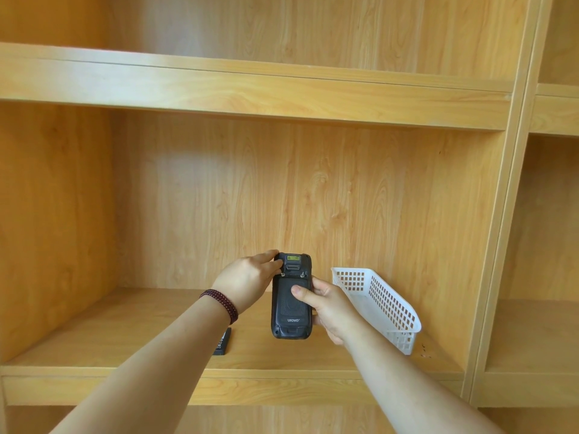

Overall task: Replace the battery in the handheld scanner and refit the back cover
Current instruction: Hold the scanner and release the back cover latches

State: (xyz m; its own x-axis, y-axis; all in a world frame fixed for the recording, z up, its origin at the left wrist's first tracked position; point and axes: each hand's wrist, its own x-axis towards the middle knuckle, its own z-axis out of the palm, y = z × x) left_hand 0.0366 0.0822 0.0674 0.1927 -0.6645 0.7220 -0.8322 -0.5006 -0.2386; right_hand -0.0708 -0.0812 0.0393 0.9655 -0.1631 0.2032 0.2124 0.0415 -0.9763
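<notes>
A black handheld scanner is held upright above the wooden shelf, its back side toward me with the back cover on it. My right hand grips the scanner's right edge, thumb pressed on the middle of the cover. My left hand touches the scanner's upper left corner, fingertips at a small latch near the top. A black battery lies flat on the shelf, partly hidden behind my left forearm.
A white perforated plastic basket stands on the shelf to the right of the scanner, nothing visible inside it. The shelf board runs left to a side wall. Another shelf hangs above and more compartments lie to the right.
</notes>
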